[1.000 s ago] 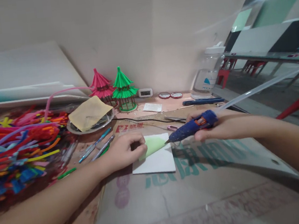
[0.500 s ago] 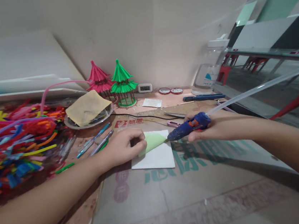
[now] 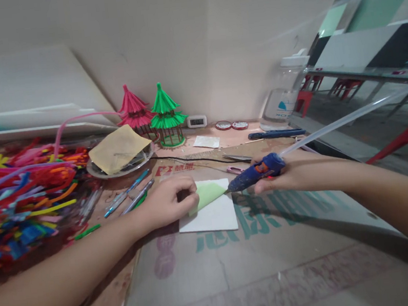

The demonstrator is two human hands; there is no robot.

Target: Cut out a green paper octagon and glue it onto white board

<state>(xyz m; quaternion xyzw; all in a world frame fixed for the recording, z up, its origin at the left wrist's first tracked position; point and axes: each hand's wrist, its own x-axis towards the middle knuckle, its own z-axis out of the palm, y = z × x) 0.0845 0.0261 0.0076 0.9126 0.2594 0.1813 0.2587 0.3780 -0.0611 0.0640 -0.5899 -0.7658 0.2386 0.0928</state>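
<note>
My left hand [image 3: 174,200] pinches the edge of a light green sheet of paper [image 3: 208,194], folding it up from a white square board [image 3: 211,218]. In my right hand [image 3: 276,179] is a blue glue gun [image 3: 252,173], with a long clear glue stick [image 3: 347,119] running out of its back. The gun's nozzle points left and meets the right corner of the green paper, near the board's edge. Whether glue is coming out is too small to see. The board lies flat on a sheet of printed cardboard [image 3: 247,271].
Pipe cleaners [image 3: 28,192] are heaped at the left, near pens [image 3: 127,193] and a metal plate [image 3: 121,171] with yellow sandpaper-like sheet. Behind stand a pink pagoda [image 3: 134,109], a green pagoda [image 3: 166,118], a small clock [image 3: 196,121] and a water bottle [image 3: 280,97]. Scissors [image 3: 237,157] lie beyond the gun.
Almost nothing differs. The view has shifted very slightly; both hands, the green paper and the glue gun keep their places relative to the board.
</note>
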